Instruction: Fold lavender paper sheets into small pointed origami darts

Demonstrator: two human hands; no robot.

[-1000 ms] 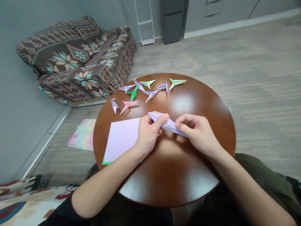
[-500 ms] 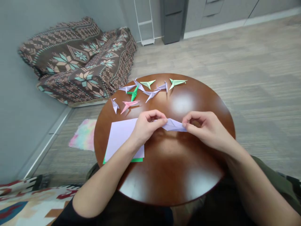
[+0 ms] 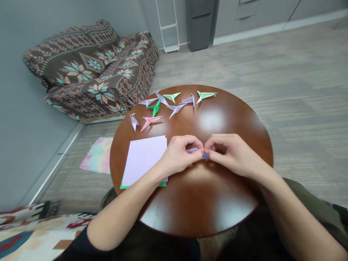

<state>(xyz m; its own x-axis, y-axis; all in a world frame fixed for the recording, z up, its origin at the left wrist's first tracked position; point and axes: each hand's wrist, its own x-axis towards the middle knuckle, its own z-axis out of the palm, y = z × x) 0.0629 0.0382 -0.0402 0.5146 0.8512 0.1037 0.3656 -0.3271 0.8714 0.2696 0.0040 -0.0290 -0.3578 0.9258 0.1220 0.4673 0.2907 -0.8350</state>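
A small folded piece of purple paper is pinched between my two hands, over the middle of the round table; fingers cover most of it. My left hand grips its left part, with fingertips and thumb pressed together. From the right, my right hand pinches the same paper, its fingertips touching or nearly touching those of my left hand. Under my left forearm lies a stack of square sheets, purple on top with green at the lower edge.
Folded paper figures stand along the far left of the brown table: several purple ones, a dark green one, a pink one and two light green ones. A patterned sofa stands beyond, at the left.
My hands have come together, my left moving right and both slightly nearer me. The purple paper, stretched between them before, is now mostly hidden. More of the sheet stack shows.
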